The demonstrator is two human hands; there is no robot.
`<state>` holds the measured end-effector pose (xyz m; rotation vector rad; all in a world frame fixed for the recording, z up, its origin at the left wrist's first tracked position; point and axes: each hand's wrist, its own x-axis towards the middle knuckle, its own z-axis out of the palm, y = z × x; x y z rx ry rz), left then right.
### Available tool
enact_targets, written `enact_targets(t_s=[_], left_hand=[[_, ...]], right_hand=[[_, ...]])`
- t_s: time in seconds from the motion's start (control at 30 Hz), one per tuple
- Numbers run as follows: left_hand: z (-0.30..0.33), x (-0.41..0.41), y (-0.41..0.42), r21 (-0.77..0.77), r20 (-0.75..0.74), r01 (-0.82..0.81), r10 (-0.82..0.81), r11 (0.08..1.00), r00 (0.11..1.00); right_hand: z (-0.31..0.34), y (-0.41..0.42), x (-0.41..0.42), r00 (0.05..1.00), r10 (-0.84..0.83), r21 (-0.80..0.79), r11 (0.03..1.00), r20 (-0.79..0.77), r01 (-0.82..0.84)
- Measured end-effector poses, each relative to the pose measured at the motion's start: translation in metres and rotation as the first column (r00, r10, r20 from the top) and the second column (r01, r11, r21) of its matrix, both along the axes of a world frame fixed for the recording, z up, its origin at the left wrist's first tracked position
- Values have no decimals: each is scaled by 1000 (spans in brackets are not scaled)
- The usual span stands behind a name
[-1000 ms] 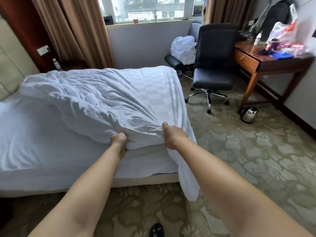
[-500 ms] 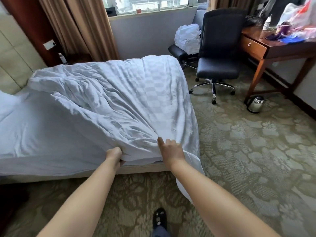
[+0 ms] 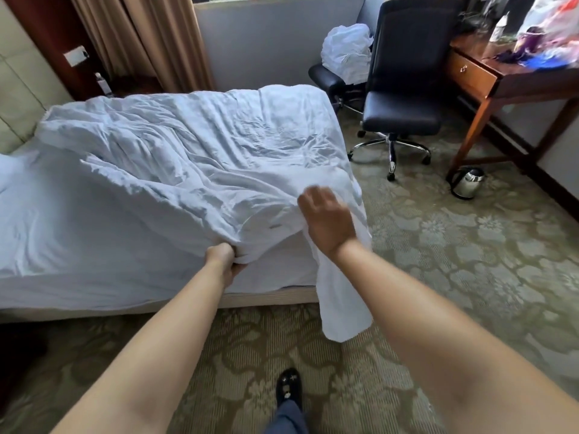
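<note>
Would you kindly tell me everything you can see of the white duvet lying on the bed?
The white duvet looks like soft, thin-covered cotton and is heavily creased. It lies rumpled across the far and right part of the bed, leaving the near sheet bare. One corner hangs off the bed's near right corner towards the carpet. The left hand grips its bunched near edge. The right hand, open and blurred, is over the fabric beside that corner; contact is unclear.

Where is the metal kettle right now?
In the head view, the kettle stands on the carpet at the right, beside a leg of the wooden desk, right of the black office chair.
</note>
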<state>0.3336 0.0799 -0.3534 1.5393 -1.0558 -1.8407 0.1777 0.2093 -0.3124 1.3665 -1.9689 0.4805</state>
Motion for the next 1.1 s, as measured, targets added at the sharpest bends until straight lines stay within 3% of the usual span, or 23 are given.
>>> enact_targets(t_s=[0.03,0.07,0.1,0.13,0.17,0.2,0.23,0.4,0.53,0.9,1.1], left_hand=[[-7,6,2,-11,103,18,-17,1000,995],[-18,12,4,-12,208,42,-39,999,977],[-27,20,8,0,288,74,-71,997,955],[-36,28,13,29,331,117,-120,993,936],[-46,35,18,70,350,160,-175,985,920],[-54,41,22,117,357,206,-235,972,904],[-59,45,26,154,370,244,-285,957,884],[-51,50,26,107,438,345,-355,933,826],[-40,56,1,17,463,423,-382,906,800],[-15,121,-162,-58,488,451,-369,890,791],[-14,167,-258,-80,553,469,-352,880,755]], right_hand=[[-16,10,9,983,-25,189,982,183,-10],[-34,20,20,909,-146,456,889,391,-53],[-55,31,29,786,-329,695,699,524,-170],[-75,40,37,693,-478,823,474,540,-314],[-89,48,43,657,-553,859,312,512,-406],[-99,51,49,658,-580,869,211,479,-447],[-103,53,54,653,-587,865,186,478,-466],[-89,39,60,537,-562,775,399,629,-491],[-82,9,70,522,-515,733,473,680,-488],[-59,-169,124,684,-371,769,430,628,-473],[-47,-272,171,707,-259,726,468,658,-504]])
